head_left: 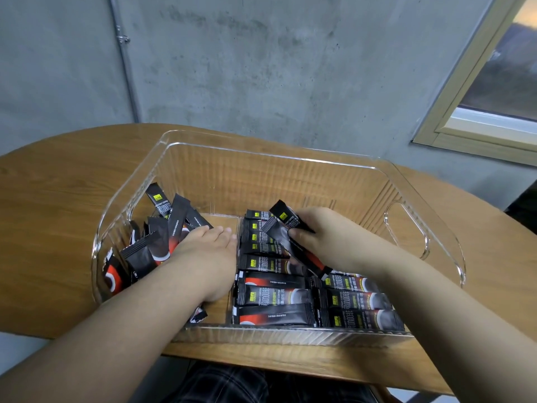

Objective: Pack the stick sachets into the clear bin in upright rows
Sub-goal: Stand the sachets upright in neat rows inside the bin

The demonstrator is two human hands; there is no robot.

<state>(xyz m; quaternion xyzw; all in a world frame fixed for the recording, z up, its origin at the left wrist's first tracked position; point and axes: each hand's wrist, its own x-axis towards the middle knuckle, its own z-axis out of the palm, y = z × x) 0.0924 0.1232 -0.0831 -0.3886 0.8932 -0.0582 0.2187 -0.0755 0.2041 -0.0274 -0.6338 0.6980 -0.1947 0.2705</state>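
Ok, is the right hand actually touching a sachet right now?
Touching. The head view shows the right hand with fingers and thumb curled round two black sachets, lifted at a tilt above the packed rows in the clear bin.

One view only: head-worn wide-angle camera, looking forward and steeply down from the person's seat. It sat close over the clear bin (290, 158) on the wooden table (58, 213), with the concrete wall (261, 68) behind. Edges curved noticeably.
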